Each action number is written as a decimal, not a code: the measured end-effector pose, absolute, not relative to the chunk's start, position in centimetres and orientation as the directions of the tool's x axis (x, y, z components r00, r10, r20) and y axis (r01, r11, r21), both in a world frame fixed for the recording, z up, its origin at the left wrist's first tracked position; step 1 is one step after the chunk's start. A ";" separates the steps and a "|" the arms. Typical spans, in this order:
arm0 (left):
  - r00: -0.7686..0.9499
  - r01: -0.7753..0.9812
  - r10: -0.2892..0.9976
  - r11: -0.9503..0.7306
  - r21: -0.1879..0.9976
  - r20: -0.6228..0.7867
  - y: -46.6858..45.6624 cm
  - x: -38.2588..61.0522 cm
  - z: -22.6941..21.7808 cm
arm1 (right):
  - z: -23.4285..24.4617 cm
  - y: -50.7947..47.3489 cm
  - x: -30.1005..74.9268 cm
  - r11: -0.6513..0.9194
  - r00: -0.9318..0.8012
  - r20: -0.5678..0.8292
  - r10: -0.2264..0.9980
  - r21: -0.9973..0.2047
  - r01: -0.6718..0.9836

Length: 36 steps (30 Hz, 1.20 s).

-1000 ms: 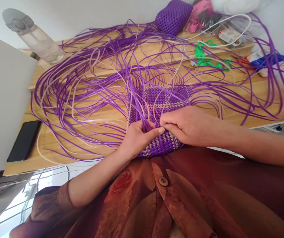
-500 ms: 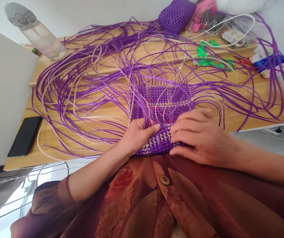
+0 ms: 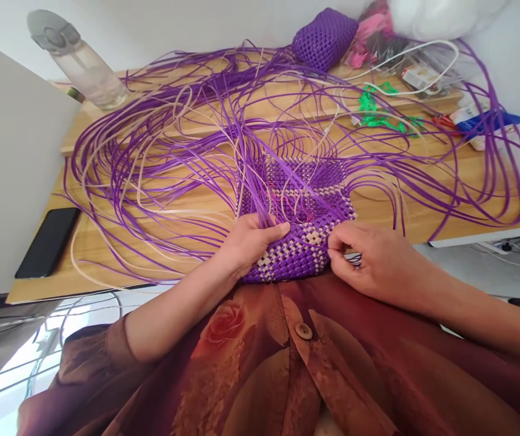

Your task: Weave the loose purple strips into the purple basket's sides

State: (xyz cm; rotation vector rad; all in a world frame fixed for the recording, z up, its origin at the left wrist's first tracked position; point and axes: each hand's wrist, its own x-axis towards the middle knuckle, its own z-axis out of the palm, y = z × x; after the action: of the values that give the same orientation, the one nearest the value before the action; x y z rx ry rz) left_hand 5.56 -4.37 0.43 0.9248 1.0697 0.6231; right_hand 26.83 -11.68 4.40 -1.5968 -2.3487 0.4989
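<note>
A piece of purple and beige weaving (image 3: 287, 257), made of flat plastic strips, lies at the table's near edge against my shirt. My left hand (image 3: 253, 242) is closed on its left part, thumb on top, with a bundle of loose purple strips (image 3: 253, 188) rising from under the thumb. At the weaving's right edge, my right hand (image 3: 369, 257) is closed in a pinch, index finger and thumb together. A thin purple strip seems to run into that pinch, but the fingertips hide most of it. Small pink ties show on the weaving's inner face.
Long loose strips spread left and right across the wooden table (image 3: 187, 233). A black phone (image 3: 47, 242) lies at left, and a clear bottle (image 3: 90, 72) stands behind. At the back are a purple woven pouch (image 3: 326, 39), a white cable (image 3: 451, 51) and green strips (image 3: 371, 109).
My right hand has drawn back from over the weaving to its right edge and closed into a pinch. The left hand keeps its grip. The view has shifted slightly.
</note>
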 end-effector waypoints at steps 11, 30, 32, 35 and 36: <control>0.401 0.280 0.893 0.094 0.955 -0.205 -4.1 5.3 0.1 | 4.9 -13.1 27.7 0.695 -0.691 0.192 0.697 0.057 0.716; 0.485 0.079 0.821 0.300 0.951 -0.300 -4.8 4.2 0.8 | 6.6 -0.8 24.3 0.685 -0.763 0.057 0.644 -0.488 0.541; 0.470 0.054 0.826 0.324 0.944 -0.311 -4.7 4.4 0.8 | 6.4 -1.3 24.2 0.639 -0.737 0.039 0.674 -0.530 0.557; 0.471 0.045 0.818 0.351 0.935 -0.330 -4.5 4.8 0.7 | 6.4 -1.9 24.1 0.588 -0.682 0.019 0.731 -0.525 0.616; 0.476 0.056 0.812 0.355 0.933 -0.338 -4.4 4.9 0.6 | 6.3 -2.0 24.1 0.577 -0.666 0.015 0.746 -0.516 0.634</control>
State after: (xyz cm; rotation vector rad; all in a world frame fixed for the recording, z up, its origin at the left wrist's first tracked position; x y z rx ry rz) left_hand 4.86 -4.42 0.64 1.1123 0.9685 0.6027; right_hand 24.07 -2.00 6.32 -1.1473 -2.5782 0.7065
